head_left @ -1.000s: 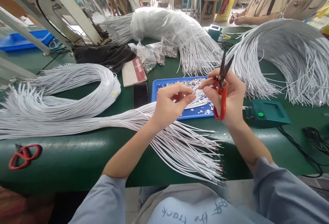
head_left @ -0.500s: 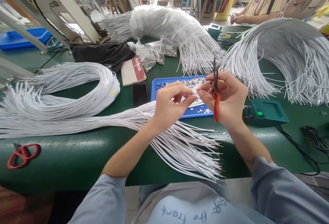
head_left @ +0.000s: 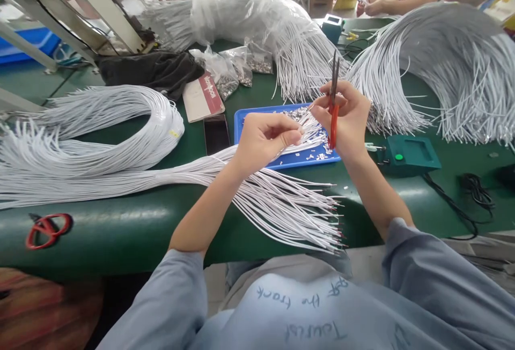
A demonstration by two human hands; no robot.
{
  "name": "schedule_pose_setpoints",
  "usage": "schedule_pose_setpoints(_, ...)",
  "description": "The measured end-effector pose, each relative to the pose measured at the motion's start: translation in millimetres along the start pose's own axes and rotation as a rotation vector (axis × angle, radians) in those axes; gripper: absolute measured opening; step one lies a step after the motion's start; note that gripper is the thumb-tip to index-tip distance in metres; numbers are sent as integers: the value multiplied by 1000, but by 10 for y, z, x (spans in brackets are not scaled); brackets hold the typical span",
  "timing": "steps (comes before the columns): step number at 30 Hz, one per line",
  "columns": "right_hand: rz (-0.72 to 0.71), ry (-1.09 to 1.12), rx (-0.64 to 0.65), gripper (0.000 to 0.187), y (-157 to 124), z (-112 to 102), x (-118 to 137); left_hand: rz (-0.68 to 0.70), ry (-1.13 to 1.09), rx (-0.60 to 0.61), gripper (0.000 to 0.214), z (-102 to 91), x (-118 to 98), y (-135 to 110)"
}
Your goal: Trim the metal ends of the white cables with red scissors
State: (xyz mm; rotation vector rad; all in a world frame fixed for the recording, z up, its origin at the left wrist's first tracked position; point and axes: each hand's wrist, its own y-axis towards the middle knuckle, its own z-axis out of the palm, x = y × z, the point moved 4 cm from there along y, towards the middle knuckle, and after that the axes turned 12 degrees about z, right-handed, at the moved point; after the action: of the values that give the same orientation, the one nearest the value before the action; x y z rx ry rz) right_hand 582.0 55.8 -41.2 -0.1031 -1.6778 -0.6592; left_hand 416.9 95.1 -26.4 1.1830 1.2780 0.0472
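Head view, the only one. Left hand (head_left: 263, 138) is curled over the blue tray (head_left: 241, 125), thumb and forefinger pinched shut on a white wire (head_left: 308, 134) whose end reaches right toward the other hand; what sits on the wire tip is too small to tell. Right hand (head_left: 349, 114) is closed round the red-handled scissors (head_left: 333, 104), blades together and pointing up, handles down; its fingertips meet the wire end just beside the left thumb. The wire belongs to the fanned bundle (head_left: 281, 205) that runs from the coil (head_left: 100, 135) at left, across the green table (head_left: 120, 232), under the left wrist and out over the near edge. Small metal terminals (head_left: 295, 114) lie loose in the tray, directly below the hands. Judgement: the work in hand looks like dressing one wire end with the scissors. To do it well, keep the pinch close to the tip so the end stays stiff, hold the work over the tray so anything dropped lands there, and single out one wire from its neighbours before the blades open. Risk: blades parked upright near the fingers; a neighbouring wire could be nicked. Second red scissors (head_left: 46, 229) lie untouched at far left; green box (head_left: 406, 154) sits right of the tray. Another person's hands (head_left: 372, 7) work at the far end, well apart.
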Motion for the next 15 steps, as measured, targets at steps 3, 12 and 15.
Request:
schedule_pose_setpoints(3, 151, -191, -54, 23, 50, -153, -427, 53, -1, 6, 24, -3, -67, 2)
schedule_pose_setpoints(12, 463, -702, -54, 24, -214, -587, -1129, 33, -61, 258, 12, 133, -132, -9)
schedule_pose_setpoints(15, 470, -708, -67, 21, -198, -643, -1131, -44, -119, 448, 7, 382, -75, -119)
